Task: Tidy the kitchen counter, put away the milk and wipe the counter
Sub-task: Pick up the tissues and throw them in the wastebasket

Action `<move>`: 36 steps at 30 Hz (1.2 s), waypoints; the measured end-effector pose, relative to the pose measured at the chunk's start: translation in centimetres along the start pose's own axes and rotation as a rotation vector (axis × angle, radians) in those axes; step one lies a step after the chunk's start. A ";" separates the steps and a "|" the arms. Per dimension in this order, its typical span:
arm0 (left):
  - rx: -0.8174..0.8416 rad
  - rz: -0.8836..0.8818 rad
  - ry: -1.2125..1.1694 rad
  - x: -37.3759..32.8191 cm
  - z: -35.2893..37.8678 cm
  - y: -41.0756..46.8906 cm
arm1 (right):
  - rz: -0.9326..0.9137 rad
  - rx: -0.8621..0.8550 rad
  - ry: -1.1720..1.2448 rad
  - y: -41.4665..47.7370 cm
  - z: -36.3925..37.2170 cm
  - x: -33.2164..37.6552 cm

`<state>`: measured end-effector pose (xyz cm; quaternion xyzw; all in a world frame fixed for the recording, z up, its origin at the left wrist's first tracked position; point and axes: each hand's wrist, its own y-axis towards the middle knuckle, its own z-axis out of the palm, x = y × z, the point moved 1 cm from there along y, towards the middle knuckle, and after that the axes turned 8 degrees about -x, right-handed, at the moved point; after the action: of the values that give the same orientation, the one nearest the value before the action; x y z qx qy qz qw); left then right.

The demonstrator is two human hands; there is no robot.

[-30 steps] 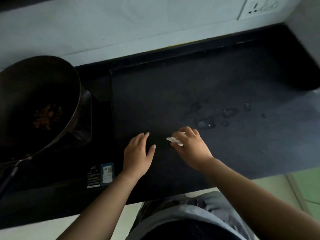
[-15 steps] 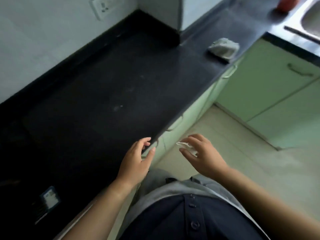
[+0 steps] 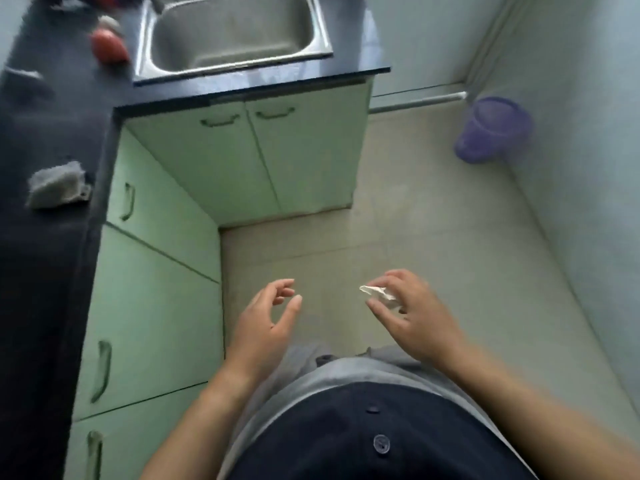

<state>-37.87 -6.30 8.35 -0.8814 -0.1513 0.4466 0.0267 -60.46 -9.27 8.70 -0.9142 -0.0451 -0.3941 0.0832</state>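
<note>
My right hand [image 3: 412, 313] pinches a small crumpled white scrap of paper [image 3: 378, 294] between its fingertips, held over the floor. My left hand [image 3: 266, 323] hangs beside it with fingers loosely curled and nothing in it. The black counter [image 3: 45, 278] runs along the left edge, away from both hands. A grey cloth [image 3: 55, 184] lies bunched on that counter near its front edge. No milk container is visible.
A steel sink [image 3: 228, 32] sits in the counter at the top, with a red object [image 3: 108, 46] beside it. Green cabinet doors [image 3: 152, 306] line the left and far side. A purple bin [image 3: 491, 133] stands on the beige floor at the right wall.
I have turned right, away from the counter; the view swung from the stove and wet counter to the floor, sink and bin. Both hands left the counter, the right still holding the scrap.
</note>
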 end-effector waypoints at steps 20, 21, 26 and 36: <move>0.495 0.369 0.145 -21.1 19.5 27.8 | 0.508 -0.491 0.171 16.9 -17.1 -13.4; 0.509 0.392 0.145 -22.7 20.5 29.6 | 0.510 -0.518 0.169 18.6 -18.5 -13.8; 0.585 0.429 0.154 -28.3 25.2 35.9 | 0.569 -0.580 0.182 24.0 -22.7 -16.4; 0.607 0.474 0.207 -38.3 36.7 47.8 | 0.588 -0.597 0.186 37.3 -32.6 -25.5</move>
<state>-76.72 -66.20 7.52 -0.8842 0.1989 0.3737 0.1973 -95.71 -52.42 7.80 -0.8328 0.3409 -0.4301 -0.0726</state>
